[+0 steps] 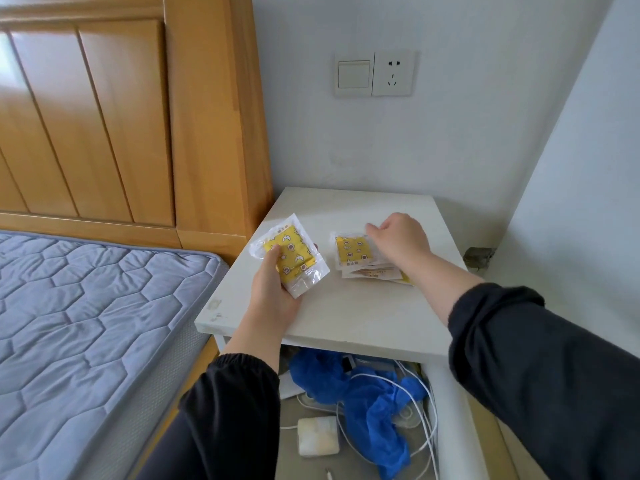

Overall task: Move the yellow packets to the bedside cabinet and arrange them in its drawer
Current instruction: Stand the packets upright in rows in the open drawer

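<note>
My left hand (273,289) grips a yellow patterned packet in clear wrap (294,254) just above the left part of the white bedside cabinet top (346,306). A small stack of more yellow packets (353,252) lies on the top further right. My right hand (398,242) rests over that stack, fingers curled at its far edge; whether it grips a packet I cannot tell. Below the top, the cabinet's drawer (453,410) stands pulled out.
The drawer holds a crumpled blue plastic bag (367,400), white cables (424,431) and a white charger block (318,435). A quilted mattress (86,323) and wooden headboard (121,116) stand to the left. Wall switch and socket (374,72) sit behind the cabinet.
</note>
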Demonstrator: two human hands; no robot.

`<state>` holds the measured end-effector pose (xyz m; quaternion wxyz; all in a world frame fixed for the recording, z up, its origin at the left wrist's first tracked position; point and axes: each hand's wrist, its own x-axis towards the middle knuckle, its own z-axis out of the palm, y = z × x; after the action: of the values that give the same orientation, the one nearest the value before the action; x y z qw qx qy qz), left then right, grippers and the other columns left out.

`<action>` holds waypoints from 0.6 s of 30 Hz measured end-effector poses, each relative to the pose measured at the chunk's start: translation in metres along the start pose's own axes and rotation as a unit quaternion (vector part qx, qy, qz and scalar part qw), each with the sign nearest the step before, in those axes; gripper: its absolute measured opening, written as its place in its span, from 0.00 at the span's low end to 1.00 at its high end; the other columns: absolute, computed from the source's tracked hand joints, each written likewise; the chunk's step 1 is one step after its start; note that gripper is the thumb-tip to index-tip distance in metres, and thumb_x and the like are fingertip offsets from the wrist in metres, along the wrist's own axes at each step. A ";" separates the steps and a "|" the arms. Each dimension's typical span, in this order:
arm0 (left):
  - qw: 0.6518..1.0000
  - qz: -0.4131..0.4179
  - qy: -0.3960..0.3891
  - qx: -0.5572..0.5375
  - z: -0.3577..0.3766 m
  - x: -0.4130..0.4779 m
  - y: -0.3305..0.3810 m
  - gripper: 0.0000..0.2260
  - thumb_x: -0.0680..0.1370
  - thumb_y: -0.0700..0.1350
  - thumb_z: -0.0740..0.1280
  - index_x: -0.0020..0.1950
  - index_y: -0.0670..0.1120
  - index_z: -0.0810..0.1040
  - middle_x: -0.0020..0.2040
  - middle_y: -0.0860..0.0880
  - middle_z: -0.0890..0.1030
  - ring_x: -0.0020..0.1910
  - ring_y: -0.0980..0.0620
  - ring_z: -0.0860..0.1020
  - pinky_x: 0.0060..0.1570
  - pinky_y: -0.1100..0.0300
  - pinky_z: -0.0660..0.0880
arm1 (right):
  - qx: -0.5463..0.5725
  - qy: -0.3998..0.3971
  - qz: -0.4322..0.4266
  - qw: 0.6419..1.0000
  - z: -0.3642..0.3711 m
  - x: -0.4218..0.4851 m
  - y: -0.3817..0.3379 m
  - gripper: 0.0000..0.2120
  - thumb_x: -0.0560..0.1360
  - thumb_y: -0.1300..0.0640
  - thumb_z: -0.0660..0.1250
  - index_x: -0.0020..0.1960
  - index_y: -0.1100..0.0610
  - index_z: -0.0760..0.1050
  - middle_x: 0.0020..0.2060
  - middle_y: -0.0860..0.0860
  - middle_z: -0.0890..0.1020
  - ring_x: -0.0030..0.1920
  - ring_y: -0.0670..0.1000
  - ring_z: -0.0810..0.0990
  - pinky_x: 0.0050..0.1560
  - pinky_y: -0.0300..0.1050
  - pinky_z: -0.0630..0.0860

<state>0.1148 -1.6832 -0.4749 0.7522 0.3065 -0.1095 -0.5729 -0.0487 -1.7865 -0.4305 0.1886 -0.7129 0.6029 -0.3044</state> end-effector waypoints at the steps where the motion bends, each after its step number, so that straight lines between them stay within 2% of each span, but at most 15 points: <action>1: 1.000 -0.007 -0.006 -0.013 0.000 -0.001 0.001 0.12 0.81 0.44 0.57 0.62 0.43 0.74 0.54 0.38 0.82 0.49 0.44 0.83 0.47 0.52 0.80 | -0.054 -0.044 0.014 0.997 0.004 0.005 -0.007 0.20 0.74 0.42 0.64 0.35 0.58 0.67 0.31 0.50 0.72 0.34 0.53 0.72 0.33 0.43 0.65; 2: 1.000 -0.014 -0.010 -0.025 0.001 -0.003 0.001 0.12 0.81 0.42 0.56 0.60 0.43 0.74 0.55 0.37 0.82 0.51 0.43 0.82 0.50 0.50 0.78 | -0.100 -0.084 0.029 0.991 0.007 0.007 -0.013 0.23 0.72 0.38 0.65 0.35 0.58 0.68 0.32 0.51 0.73 0.36 0.54 0.74 0.35 0.43 0.67; 4: 0.999 -0.024 -0.008 -0.036 0.000 -0.003 0.002 0.11 0.80 0.41 0.55 0.57 0.44 0.74 0.58 0.36 0.81 0.55 0.41 0.80 0.55 0.48 0.76 | -0.177 -0.146 0.042 0.972 0.014 0.012 -0.021 0.25 0.70 0.35 0.67 0.42 0.59 0.70 0.40 0.52 0.78 0.47 0.57 0.77 0.43 0.44 0.71; 7: 0.999 -0.032 0.007 -0.032 -0.001 0.001 0.002 0.16 0.79 0.41 0.57 0.66 0.43 0.72 0.61 0.38 0.79 0.60 0.39 0.78 0.60 0.45 0.74 | -0.220 -0.179 0.052 0.958 0.012 0.015 -0.028 0.26 0.68 0.37 0.71 0.53 0.56 0.71 0.55 0.54 0.78 0.57 0.57 0.76 0.51 0.44 0.70; 10: 0.999 -0.035 0.024 -0.025 0.001 0.001 0.001 0.17 0.80 0.40 0.58 0.68 0.42 0.70 0.61 0.40 0.80 0.57 0.41 0.79 0.53 0.46 0.77 | -0.231 -0.214 0.074 0.946 0.005 0.015 -0.036 0.27 0.69 0.41 0.72 0.58 0.59 0.71 0.59 0.55 0.77 0.59 0.57 0.76 0.55 0.45 0.71; 14: 0.999 -0.034 0.027 -0.012 0.002 0.000 0.001 0.18 0.80 0.40 0.59 0.70 0.43 0.69 0.61 0.41 0.80 0.56 0.42 0.80 0.45 0.47 0.78 | -0.234 -0.238 0.084 0.939 -0.002 0.010 -0.041 0.31 0.75 0.44 0.67 0.70 0.62 0.66 0.67 0.57 0.72 0.65 0.57 0.73 0.61 0.46 0.69; 16: 0.999 -0.032 0.029 -0.003 0.002 -0.001 0.002 0.18 0.80 0.40 0.59 0.70 0.43 0.69 0.61 0.41 0.80 0.56 0.42 0.80 0.44 0.48 0.78 | -0.226 -0.232 0.078 0.943 -0.006 0.005 -0.042 0.30 0.77 0.46 0.66 0.72 0.61 0.64 0.69 0.56 0.70 0.66 0.57 0.72 0.63 0.45 0.69; 18: 0.999 -0.032 0.027 0.000 0.004 -0.002 0.002 0.18 0.80 0.40 0.59 0.71 0.43 0.69 0.61 0.41 0.79 0.56 0.42 0.80 0.45 0.47 0.77 | -0.184 -0.218 0.084 0.955 -0.006 0.005 -0.039 0.25 0.76 0.52 0.68 0.69 0.61 0.68 0.67 0.57 0.73 0.64 0.57 0.74 0.62 0.45 0.71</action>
<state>0.1140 -1.6820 -0.4704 0.7358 0.3255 -0.0797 -0.5885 -0.0232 -1.7832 -0.4005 0.2057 -0.7311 0.6504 -0.0089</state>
